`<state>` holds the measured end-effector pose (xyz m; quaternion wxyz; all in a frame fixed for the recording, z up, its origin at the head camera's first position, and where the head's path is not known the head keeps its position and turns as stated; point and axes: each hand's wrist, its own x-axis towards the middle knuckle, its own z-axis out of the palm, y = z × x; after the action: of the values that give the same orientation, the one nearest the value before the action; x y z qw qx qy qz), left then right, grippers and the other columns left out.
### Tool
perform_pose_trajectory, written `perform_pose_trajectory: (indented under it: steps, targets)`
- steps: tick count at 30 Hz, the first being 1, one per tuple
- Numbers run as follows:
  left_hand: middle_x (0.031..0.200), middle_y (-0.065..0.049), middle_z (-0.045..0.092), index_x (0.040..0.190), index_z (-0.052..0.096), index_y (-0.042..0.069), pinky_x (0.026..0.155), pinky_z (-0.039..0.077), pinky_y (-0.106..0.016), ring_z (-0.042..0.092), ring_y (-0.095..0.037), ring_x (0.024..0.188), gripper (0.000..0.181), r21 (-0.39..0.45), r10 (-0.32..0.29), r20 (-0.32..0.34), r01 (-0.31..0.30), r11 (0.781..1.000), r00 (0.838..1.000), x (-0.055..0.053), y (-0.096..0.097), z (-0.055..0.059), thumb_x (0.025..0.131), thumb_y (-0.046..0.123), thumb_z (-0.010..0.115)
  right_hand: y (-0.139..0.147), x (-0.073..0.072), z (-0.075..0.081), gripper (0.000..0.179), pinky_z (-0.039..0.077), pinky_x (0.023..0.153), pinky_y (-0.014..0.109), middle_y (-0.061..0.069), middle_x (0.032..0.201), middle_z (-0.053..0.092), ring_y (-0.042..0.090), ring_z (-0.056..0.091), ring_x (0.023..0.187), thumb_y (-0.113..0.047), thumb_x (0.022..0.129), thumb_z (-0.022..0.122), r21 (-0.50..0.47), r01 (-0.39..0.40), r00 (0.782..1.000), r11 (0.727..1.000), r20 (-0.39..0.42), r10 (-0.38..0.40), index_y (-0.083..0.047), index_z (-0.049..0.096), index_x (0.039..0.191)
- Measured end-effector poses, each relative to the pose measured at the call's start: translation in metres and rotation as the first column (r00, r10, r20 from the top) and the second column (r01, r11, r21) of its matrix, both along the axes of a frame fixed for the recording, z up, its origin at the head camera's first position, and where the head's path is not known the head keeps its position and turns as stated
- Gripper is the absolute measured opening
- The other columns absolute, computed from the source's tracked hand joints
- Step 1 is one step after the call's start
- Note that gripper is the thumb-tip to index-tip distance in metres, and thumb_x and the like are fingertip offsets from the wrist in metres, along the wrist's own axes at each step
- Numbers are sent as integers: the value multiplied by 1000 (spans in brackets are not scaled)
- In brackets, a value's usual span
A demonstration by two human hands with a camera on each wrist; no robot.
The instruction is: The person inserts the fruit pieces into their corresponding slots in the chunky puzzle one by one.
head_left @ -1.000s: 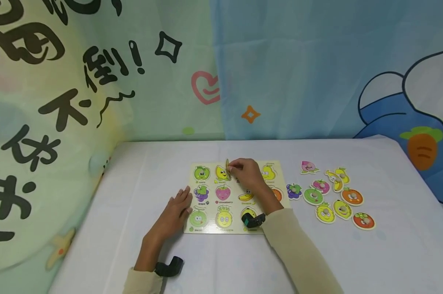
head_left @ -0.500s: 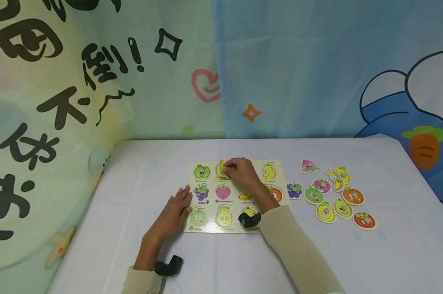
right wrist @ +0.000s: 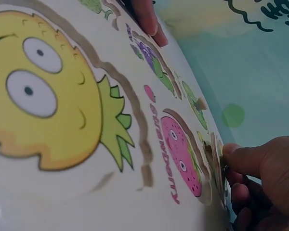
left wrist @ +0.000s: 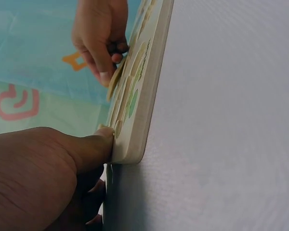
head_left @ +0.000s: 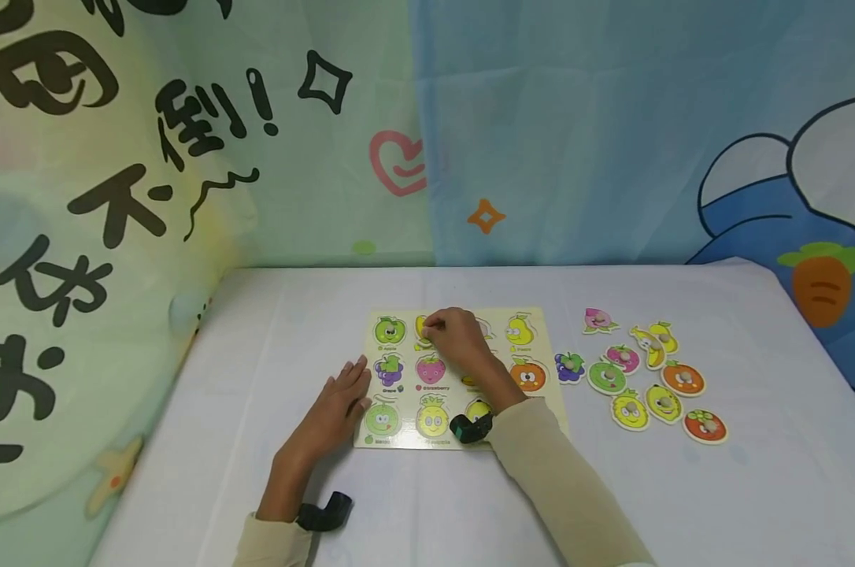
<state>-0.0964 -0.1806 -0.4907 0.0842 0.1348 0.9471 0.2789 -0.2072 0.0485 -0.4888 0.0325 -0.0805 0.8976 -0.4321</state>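
Observation:
A wooden fruit puzzle board [head_left: 408, 394] lies flat on the table with rows of printed fruit recesses. My right hand [head_left: 459, 339] pinches a yellow fruit puzzle piece [head_left: 421, 327] over the second place in the top row. From the left wrist view, this piece [left wrist: 114, 83] appears tilted against the board surface; whether it sits inside the recess is hidden. At the board's left edge rests my left hand [head_left: 338, 402], fingers extended, its thumb [left wrist: 98, 144] touching the edge. A green apple piece [right wrist: 201, 103] with a knob sits in the top-left recess.
Right of the board lie several loose fruit pieces, among them a peach [head_left: 599, 320], grapes [head_left: 569, 368], a banana [head_left: 649, 346] and an orange [head_left: 683, 379]. Some overlap. A printed curtain [head_left: 562, 157] hangs behind the white table [head_left: 427, 504].
My right hand has moved slightly left with the yellow piece, which has turned from edge-on to leaning over the second top recess. My left hand has stayed at the board's edge.

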Motion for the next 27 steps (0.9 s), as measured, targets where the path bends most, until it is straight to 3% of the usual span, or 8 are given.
perform_pose_trajectory:
  steps: [11,27]
  targets:
    - [157,-11,25,147,37,-2,115,15,-51,17,-30,146,53,-3,-7,-17,7,1000,1000,0,0,-1,99,13,56,-3,0,1,11,51,70,31,6,91,68,17,61,80,-10,91,69,11,26,1000,1000,-1,-26,-4,75,99]
    - [158,-7,22,148,35,2,116,13,-50,14,-27,146,53,-25,-6,1,7,1000,1000,0,0,0,100,15,55,-5,0,0,11,50,69,31,6,90,65,18,58,80,-9,90,70,60,45,998,997,-39,-43,-3,74,98]
